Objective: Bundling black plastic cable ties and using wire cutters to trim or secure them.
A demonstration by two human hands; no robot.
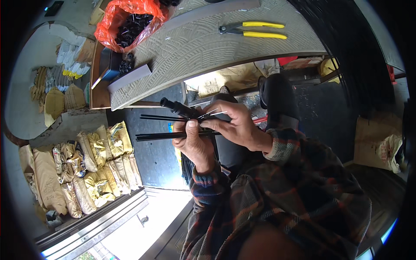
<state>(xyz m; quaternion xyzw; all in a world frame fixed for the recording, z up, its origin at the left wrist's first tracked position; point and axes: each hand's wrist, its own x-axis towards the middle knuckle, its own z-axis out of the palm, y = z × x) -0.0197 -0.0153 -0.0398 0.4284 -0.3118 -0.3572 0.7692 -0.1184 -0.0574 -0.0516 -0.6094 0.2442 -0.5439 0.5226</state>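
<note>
In front of my lap, my left hand (194, 145) is closed around a bundle of thin black rods (156, 137), which stick out to the left. A black tube-like piece (177, 107) with a collared end rises above its thumb, and more slim black rods (161, 117) run beside it. My right hand (238, 125) meets the left at the tube's inner end, its thumb and forefinger pinched on thin pieces there. Two short, pale, wire-like ends (216, 113) show between its fingers. The exact joint is hidden by the fingertips.
Ahead is a workbench (190, 56) with a patterned top, bearing yellow-handled pliers (255, 30) and a red plastic bag (106, 32) of small black parts. Long black strands (359, 52) hang at the right. Brown paper-wrapped packages (50, 177) stand at the left, near gloves (71, 52).
</note>
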